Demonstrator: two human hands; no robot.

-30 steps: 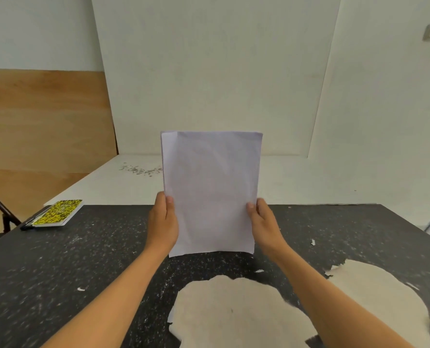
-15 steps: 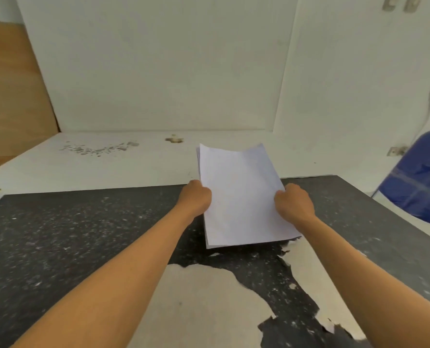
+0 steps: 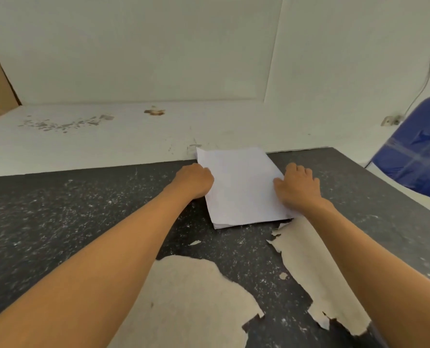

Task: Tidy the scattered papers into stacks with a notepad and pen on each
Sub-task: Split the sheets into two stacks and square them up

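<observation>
White walls back a dark speckled worktop (image 3: 58,222), surface peeled in pale patches. 1 blue chair (image 3: 414,151) at right. 1 paper stack (image 3: 241,187), flat at the far edge, long axis running away from the person. Left hand (image 3: 193,179), fingers curled at its left edge; right hand (image 3: 296,187) grips its right edge. Stack lies between both, equally near. Notepad, pen: not visible.
</observation>
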